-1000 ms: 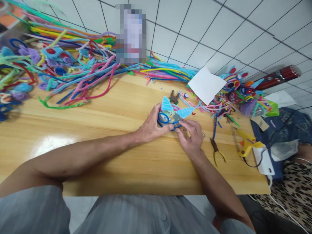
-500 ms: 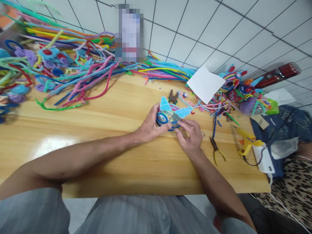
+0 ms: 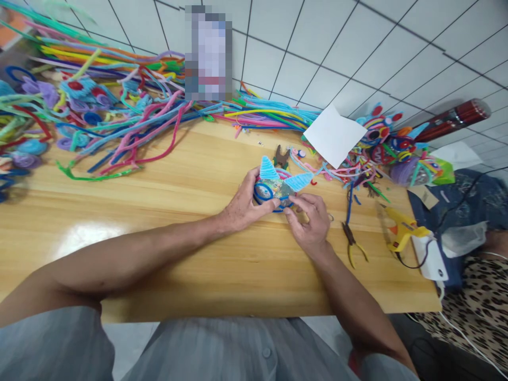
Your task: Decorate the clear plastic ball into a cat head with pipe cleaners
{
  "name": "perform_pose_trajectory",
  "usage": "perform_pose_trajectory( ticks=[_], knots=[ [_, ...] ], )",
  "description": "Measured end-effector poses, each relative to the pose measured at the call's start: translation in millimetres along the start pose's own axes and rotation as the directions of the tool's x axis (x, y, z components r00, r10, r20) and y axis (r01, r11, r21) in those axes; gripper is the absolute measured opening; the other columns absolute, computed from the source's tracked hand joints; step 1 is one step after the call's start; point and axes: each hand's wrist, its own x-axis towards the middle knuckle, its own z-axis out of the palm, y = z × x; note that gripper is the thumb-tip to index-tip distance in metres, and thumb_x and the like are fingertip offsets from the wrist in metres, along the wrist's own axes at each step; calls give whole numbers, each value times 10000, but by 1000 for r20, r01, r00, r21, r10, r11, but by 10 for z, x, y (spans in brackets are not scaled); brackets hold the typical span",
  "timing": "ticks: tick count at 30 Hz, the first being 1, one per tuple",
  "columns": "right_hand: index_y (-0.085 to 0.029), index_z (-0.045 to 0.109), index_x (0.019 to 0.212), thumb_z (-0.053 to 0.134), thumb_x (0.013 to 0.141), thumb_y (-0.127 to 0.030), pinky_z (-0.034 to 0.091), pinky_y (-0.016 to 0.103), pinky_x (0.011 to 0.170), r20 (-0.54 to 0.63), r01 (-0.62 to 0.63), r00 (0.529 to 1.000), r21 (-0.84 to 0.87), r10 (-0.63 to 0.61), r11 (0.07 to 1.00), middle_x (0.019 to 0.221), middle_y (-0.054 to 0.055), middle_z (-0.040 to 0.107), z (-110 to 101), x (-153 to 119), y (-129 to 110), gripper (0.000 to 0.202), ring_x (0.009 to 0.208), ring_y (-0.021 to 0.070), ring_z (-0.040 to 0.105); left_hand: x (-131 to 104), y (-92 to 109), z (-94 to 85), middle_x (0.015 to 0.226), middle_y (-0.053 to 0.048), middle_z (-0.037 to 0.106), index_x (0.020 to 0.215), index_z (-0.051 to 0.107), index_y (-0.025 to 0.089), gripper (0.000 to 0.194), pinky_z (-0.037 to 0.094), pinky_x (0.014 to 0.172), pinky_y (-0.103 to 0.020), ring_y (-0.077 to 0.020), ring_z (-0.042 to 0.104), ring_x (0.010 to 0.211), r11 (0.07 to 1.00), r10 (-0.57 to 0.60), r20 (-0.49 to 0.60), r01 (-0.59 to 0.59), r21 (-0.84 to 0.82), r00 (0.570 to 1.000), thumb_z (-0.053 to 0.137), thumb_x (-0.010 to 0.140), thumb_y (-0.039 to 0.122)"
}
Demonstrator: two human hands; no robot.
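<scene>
Over the middle of the wooden table is a small craft piece (image 3: 280,189), roundish and shiny, with two light-blue pointed ears and dark-blue rings on its front. My left hand (image 3: 251,203) is wrapped round its left side, the thumb along its lower front. At its lower right edge my right hand (image 3: 311,219) pinches the dark-blue ring with thumb and fingertips. The far side of the piece is hidden.
Pipe cleaners (image 3: 146,127) lie heaped at the back left. A white paper (image 3: 335,136) and finished figures stand back right. Pliers (image 3: 351,243), a yellow glue gun (image 3: 402,230) and a power strip (image 3: 431,257) are on the right, near a person in leopard print.
</scene>
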Motion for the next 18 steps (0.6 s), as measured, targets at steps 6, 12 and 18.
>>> perform_pose_trajectory(
  ticks=[6, 12, 18],
  knots=[
    [-304, 691, 1351, 751, 976, -174, 668, 366, 733, 12, -20, 1000, 1, 20, 1000, 1100, 79, 748, 8, -25, 16, 402, 908, 230, 760, 5, -5, 12, 1556, -166, 576, 1492, 441, 242, 732, 447, 1264, -577, -347, 559, 1458, 1000, 9, -7, -9, -24, 1000, 802, 903, 483],
    [-298, 697, 1328, 747, 990, -187, 625, 339, 710, -5, -28, 1000, 31, 28, 999, 1088, 72, 729, 20, -23, 15, 359, 872, 205, 721, 9, 0, 12, 1547, -171, 581, 1481, 442, 230, 719, 454, 1255, -572, -344, 569, 1446, 1000, 5, -2, -5, -13, 1000, 793, 909, 487],
    [-305, 702, 1344, 769, 974, -154, 641, 346, 745, -35, -41, 998, 99, 45, 994, 1090, 65, 715, 33, -7, 4, 405, 912, 211, 735, 7, 1, 13, 1475, -168, 606, 1461, 462, 218, 736, 485, 1208, -553, -342, 595, 1381, 1000, 1, -22, -1, 5, 1000, 805, 901, 552]
  ],
)
